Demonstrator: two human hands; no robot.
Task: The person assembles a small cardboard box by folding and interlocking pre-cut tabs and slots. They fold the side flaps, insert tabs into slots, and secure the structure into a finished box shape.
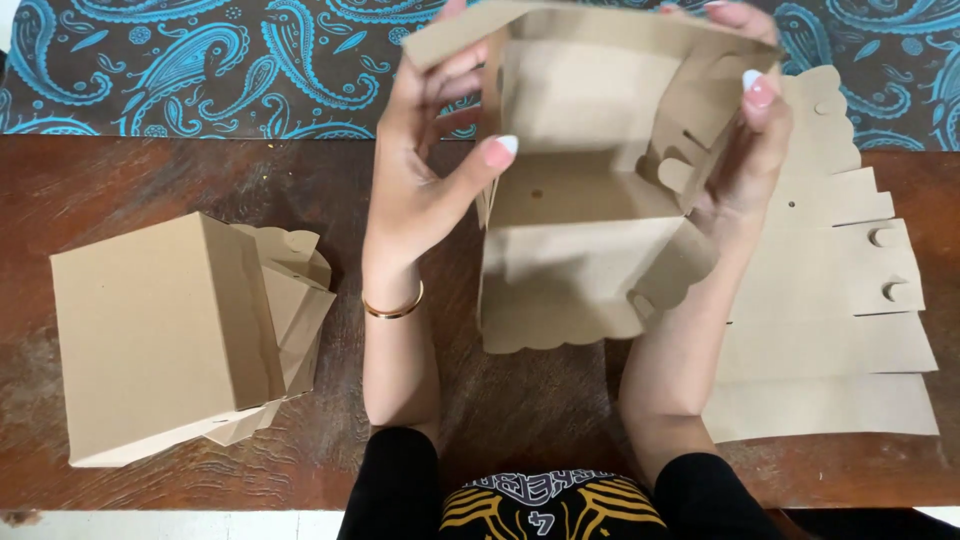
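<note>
Both my hands hold a half-folded brown cardboard box [580, 190] up above the wooden table [140, 170]. My left hand [425, 165] grips its left wall, thumb inside the box. On the other side, my right hand [745, 140] grips the right wall near a scalloped flap with a tab. The box is open toward me, with a scalloped front flap hanging down. A gold bangle sits on my left wrist.
A folded brown box [165, 340] lies on its side at the left, with more folded ones under it. A stack of flat box blanks [830, 300] lies at the right. A blue paisley cloth [200, 60] runs behind the table.
</note>
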